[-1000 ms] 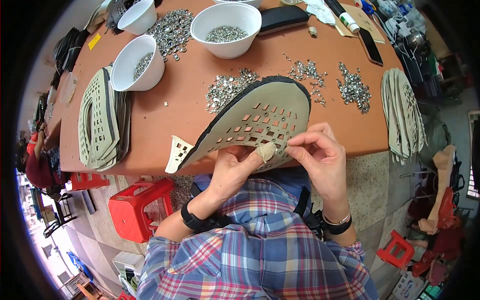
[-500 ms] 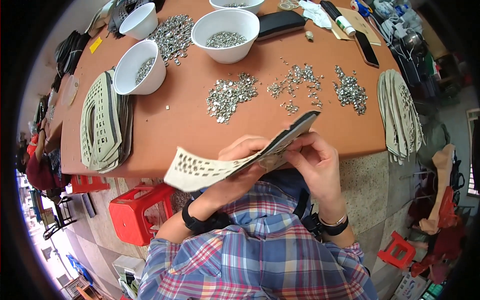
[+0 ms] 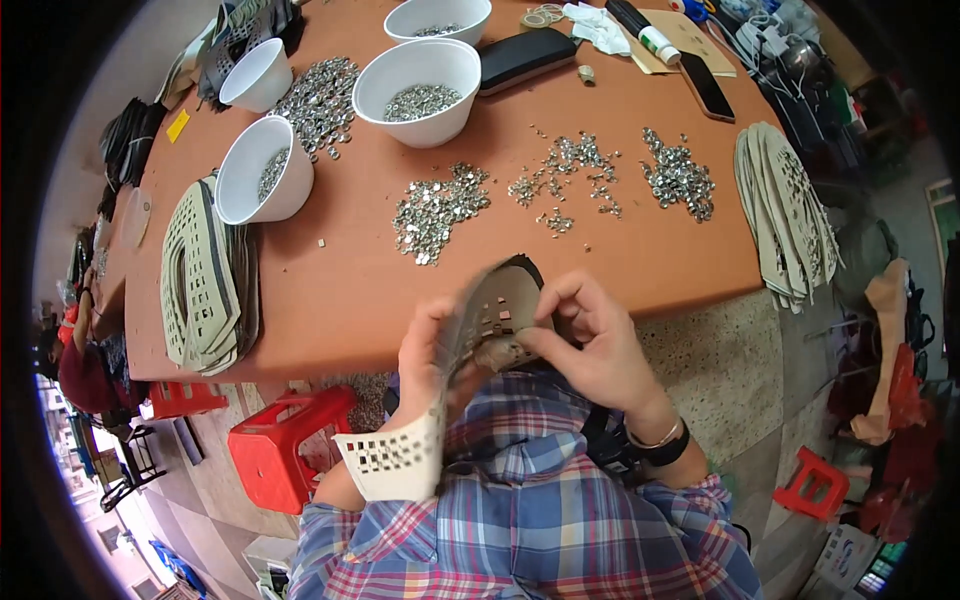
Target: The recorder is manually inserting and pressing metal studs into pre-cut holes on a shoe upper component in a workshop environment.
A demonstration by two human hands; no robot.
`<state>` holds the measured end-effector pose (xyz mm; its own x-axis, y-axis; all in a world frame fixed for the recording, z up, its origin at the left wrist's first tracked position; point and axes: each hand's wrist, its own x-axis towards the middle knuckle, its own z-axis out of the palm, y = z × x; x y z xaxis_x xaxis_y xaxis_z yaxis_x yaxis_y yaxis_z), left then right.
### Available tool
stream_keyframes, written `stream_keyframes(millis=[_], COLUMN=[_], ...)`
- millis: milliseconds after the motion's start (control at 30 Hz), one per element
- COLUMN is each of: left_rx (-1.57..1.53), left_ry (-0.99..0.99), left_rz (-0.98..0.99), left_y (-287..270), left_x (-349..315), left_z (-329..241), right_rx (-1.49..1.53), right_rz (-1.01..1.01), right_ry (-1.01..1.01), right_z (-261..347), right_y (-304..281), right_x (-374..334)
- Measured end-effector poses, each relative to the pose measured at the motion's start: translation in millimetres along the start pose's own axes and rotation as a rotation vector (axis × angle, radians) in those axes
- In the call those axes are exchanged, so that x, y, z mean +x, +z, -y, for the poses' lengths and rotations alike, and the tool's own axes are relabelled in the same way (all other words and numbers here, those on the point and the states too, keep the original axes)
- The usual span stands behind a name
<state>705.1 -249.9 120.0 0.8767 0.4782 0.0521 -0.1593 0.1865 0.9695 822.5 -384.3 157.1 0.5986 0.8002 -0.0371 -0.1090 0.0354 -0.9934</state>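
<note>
A cream, perforated shoe upper (image 3: 395,460) with a dark edge is curled upright above my lap, just off the table's near edge. My left hand (image 3: 422,350) is closed around its left side, with part of the fingers hidden behind it. My right hand (image 3: 600,350) has thumb and forefinger pinched against the upper's inner face, beside its rows of holes. Whatever lies between those fingertips is too small or hidden to make out. Beyond the hands, loose silver studs lie in a left pile (image 3: 440,212), a scattered middle group (image 3: 575,165) and a right pile (image 3: 678,175).
Stacks of similar uppers lie at the left (image 3: 200,280) and right (image 3: 785,215) table edges. White bowls (image 3: 420,125) holding metal pieces, a black case (image 3: 527,62) and a phone (image 3: 707,88) stand farther back. Red stools (image 3: 275,450) are on the floor.
The upper has turned from slanting sideways to curling upright, its inner face now showing. Both hands have come lower with it, and the view has shifted slightly.
</note>
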Motion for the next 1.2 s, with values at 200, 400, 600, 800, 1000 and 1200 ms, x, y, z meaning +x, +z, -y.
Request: stream_keyframes(millis=[200, 400, 600, 800, 1000, 1200], left_rx=[0.028, 0.084, 0.488, 0.483, 0.422, 0.312], left_ry=[-0.391, -0.172, 0.499, 0.628, 0.784, 0.766], left_rz=[-0.052, 0.094, 0.279, 0.455, 0.472, 0.461], left_y=[-4.3, -17.6, -16.1, -17.5, -15.0, -15.1], left_x=[5.1, 1.9, 20.1, 24.8, 27.0, 24.4], left_z=[-10.2, 12.2, 6.1, -6.4, -5.0, 0.1], right_rx=[-0.563, -1.058, -0.929, 0.119, 0.090, 0.002], right_rz=[-0.745, -0.807, -0.751, -0.103, 0.051, 0.100], right_ry=[0.013, -0.118, -0.163, 0.117, 0.072, -0.012], right_z=[-1.0, -15.0, -14.2, 6.2, -1.0, 0.0], right_y=[-87.3, -121.9, -99.4, -18.1, -12.5, -13.7], right_x=[18.1, 34.0, 30.3, -4.1, -9.4, -11.9])
